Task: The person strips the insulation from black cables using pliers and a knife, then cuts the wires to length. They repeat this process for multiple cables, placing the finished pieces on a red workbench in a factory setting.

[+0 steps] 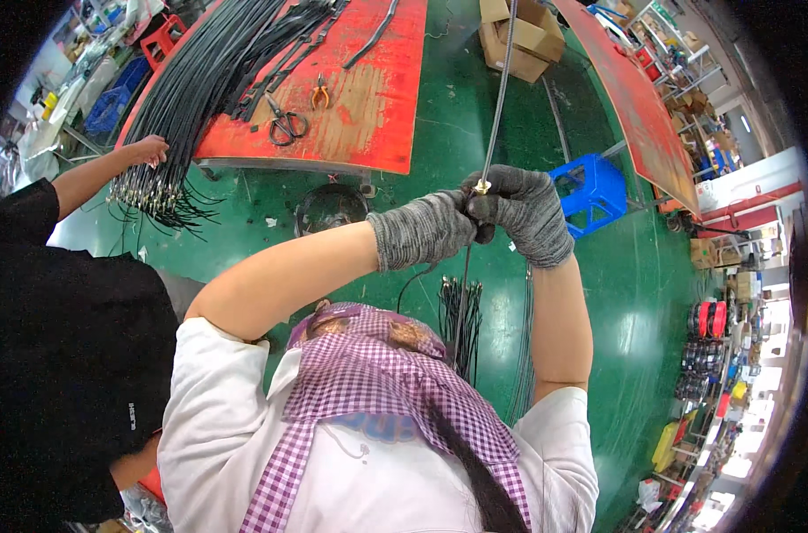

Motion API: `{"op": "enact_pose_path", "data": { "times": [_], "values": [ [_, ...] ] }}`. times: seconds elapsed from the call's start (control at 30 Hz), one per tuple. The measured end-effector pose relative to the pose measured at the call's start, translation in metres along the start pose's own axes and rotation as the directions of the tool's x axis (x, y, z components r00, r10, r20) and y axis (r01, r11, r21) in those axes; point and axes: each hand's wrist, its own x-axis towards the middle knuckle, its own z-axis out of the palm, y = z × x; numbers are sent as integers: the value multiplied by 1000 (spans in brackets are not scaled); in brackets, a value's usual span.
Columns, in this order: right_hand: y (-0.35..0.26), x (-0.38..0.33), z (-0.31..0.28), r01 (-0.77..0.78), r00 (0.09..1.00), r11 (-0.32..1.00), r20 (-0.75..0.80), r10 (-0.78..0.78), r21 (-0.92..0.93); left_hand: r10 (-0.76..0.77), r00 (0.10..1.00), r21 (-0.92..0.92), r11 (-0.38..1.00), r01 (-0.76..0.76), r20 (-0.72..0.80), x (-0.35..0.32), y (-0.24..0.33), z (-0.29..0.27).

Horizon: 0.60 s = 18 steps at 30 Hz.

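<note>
Both my hands wear grey knit gloves and meet in front of me, closed around a long thin hose. My left hand (426, 231) pinches it from the left, fingertips touching those of my right hand (526, 213). A small brass-coloured fitting (482, 186) shows just above the fingers, against the right thumb and forefinger. From there a grey, braided-looking length of the hose (498, 107) runs up and away. A dark length (461, 311) hangs below my hands. My fingers hide the part between them.
A red worktable (368, 115) ahead bears a bundle of black hoses (199, 80), scissors (286, 124) and orange-handled pliers (319, 92). A co-worker's hand (146, 151) is at the bundle. A blue stool (595, 195) stands right, a cardboard box (521, 40) beyond. More black hoses (460, 311) hang below.
</note>
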Motion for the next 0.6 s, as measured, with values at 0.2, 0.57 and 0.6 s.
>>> {"op": "enact_pose_path", "data": {
  "times": [0.2, 0.57, 0.6],
  "values": [
    [2, -5, -15, 28, 995, 999, 92, -25, -24, 192, 981, 277, 942, -190, 20, 48, -57, -4],
    [4, -13, -37, 89, 994, 981, 79, -76, -170, 345, 937, 192, 925, -328, -59, 80, -56, 23],
    [12, -14, -43, 163, 986, 973, 60, -155, -164, 219, 967, 146, 969, -201, -126, 61, -31, 39]
  ]
}}
